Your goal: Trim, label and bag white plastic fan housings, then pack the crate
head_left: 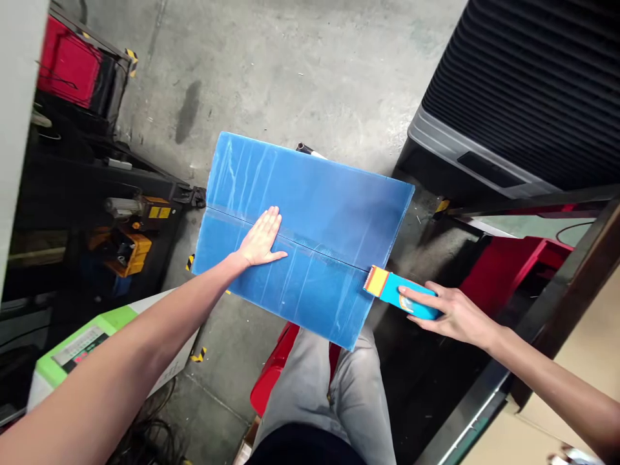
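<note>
A blue corrugated plastic box (310,194) is in front of my legs, two flaps meeting at a seam across its top. Clear tape (310,248) runs along that seam. My left hand (264,239) lies flat on the flaps with its fingers stretched out, near the middle of the seam. At the box's right edge, my right hand (448,310) grips a blue tape dispenser (394,290). Its orange and yellow toothed end touches or nearly touches the box at the end of the seam. The palm side of my right hand is hidden.
A red stool (274,368) shows beside my legs. To the left are a white and green machine (92,342) and dark equipment with an orange bin (133,252). A black ribbed machine cover (527,97) and a red bin (504,265) lie to the right.
</note>
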Tool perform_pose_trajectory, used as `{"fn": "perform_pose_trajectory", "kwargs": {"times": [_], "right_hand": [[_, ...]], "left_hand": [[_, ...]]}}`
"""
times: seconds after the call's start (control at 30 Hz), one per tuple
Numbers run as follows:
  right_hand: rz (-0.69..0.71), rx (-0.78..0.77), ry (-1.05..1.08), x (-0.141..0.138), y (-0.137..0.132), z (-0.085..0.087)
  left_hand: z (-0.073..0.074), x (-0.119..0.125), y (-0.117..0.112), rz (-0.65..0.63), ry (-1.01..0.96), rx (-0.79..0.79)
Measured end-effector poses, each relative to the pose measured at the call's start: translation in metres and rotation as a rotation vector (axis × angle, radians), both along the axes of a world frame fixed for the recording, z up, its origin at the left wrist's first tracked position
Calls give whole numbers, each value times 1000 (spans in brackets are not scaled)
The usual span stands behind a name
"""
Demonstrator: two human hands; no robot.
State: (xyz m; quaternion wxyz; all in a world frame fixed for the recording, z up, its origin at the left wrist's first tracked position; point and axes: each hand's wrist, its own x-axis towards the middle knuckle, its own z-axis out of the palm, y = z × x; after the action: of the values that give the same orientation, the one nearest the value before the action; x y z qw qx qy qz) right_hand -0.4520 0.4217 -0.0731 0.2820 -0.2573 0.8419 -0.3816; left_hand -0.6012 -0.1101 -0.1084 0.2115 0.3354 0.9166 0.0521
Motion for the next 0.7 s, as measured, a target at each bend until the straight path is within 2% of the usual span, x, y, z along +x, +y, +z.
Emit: {"fn": "perform_pose_trajectory", "kwargs": {"times": [0.07, 0.13, 0.3, 0.37, 0.47, 0.6, 0.7], "right_hand": [[-9, 4, 8, 1, -1, -11], [-20, 9, 13, 3, -1, -19], [-31, 17, 19, 3, -5, -18], [-18, 30, 16, 1, -5, -12], [5, 100, 9, 8, 8, -3], [7, 368, 73, 41, 49, 5], [23, 522, 87, 61, 65, 5]], "left_hand": [[6, 6, 12, -3, 10, -4], [11, 24, 41, -20, 8, 2], [15, 101, 157, -160, -41, 49], [14, 117, 188, -168, -30, 54], [15, 118, 199, -179, -22, 64], [19, 111, 192, -160, -19, 65], [25, 113, 199, -134, -10, 56]]}}
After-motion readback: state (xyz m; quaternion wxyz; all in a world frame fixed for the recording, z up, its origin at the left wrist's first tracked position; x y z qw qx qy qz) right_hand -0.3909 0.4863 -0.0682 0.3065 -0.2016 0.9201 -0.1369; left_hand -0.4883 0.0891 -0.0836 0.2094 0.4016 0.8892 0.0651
